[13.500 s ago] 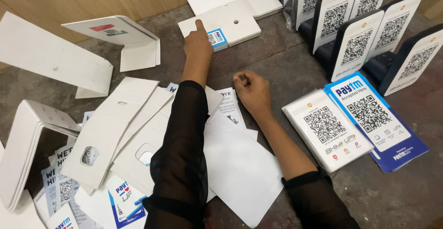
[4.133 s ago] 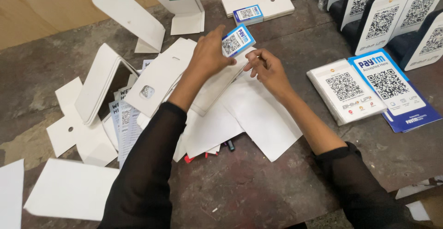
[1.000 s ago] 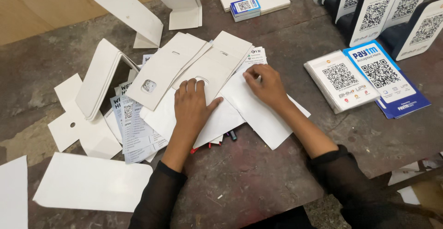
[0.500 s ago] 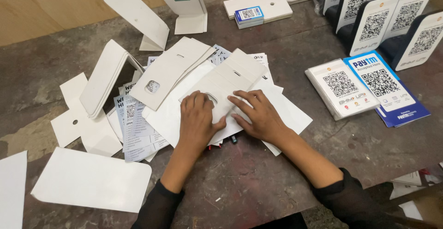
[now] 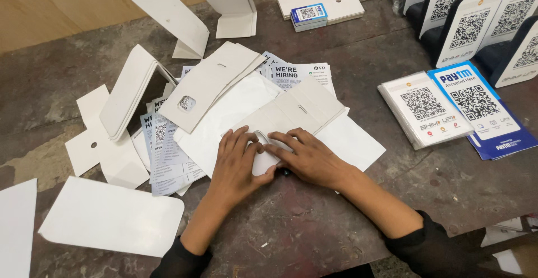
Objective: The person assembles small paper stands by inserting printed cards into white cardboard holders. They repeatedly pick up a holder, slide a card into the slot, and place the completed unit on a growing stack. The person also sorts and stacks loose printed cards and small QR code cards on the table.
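Here we press our left hand (image 5: 238,166) and right hand (image 5: 308,156) flat, fingers spread, gripping nothing, on a matte white card stand (image 5: 291,115) at the table's middle; our fingers hide its cut-out. At ten o'clock, loose card blanks (image 5: 207,84) overlap printed leaflets (image 5: 168,149). Glossy code stands (image 5: 468,28), cropped, line two o'clock.

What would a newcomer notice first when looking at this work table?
First, the two hands in the middle: the left hand and the right hand press flat on a white card panel lying on loose white sheets. Next, the row of upright code stands at the far right, with flat code placards stacked in front of them.
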